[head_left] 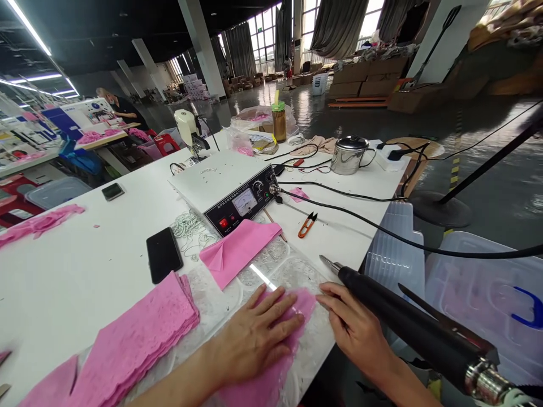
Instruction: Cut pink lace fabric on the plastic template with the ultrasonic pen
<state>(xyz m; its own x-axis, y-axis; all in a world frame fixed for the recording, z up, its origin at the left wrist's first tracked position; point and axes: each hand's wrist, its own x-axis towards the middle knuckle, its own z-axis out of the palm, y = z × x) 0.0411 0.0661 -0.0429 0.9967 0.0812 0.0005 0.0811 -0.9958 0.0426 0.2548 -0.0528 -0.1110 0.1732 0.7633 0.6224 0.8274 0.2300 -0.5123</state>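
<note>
My left hand (265, 328) lies flat with its fingers spread on a sheet of pink fabric (303, 305) over a clear patterned template (271, 257). At the table's right edge, my right hand (358, 328) carries a black ultrasonic cutter (407, 311). Its pointed metal blade points up and left above the table, and some of the gripping fingers are hidden behind the handle. The thumb and index fingertips are close to the fabric's right edge. A folded pink piece (240, 251) rests on the template's far part. Stacked pink pieces with scalloped edges (144, 333) are at left.
A control box (241, 200) with a dial stands beyond the template, its black cable (365, 215) running right. Orange thread snips (307, 225), a black phone (164, 255), a steel mug (350, 155) and tangled thread (188, 225) lie around. Plastic bins (479, 282) stand below right.
</note>
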